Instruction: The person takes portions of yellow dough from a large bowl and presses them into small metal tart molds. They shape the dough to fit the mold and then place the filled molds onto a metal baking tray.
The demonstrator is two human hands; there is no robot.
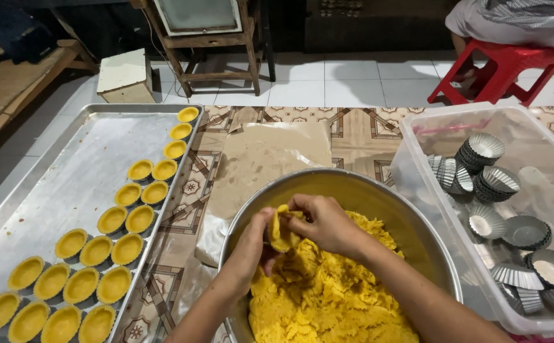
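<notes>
Along the right edge of the metal tray [67, 171] we have rows of yellow dough-lined tart shells [113, 248], with brown paper [258, 159] lying beside it. Over the steel bowl [366, 190] of crumbly yellow dough [334, 298], our left hand [254, 244] and right hand [324, 222] together pinch a folded dough piece [282, 232]. At the right, a clear plastic tub [417, 133] holds stacked fluted tins [483, 168].
</notes>
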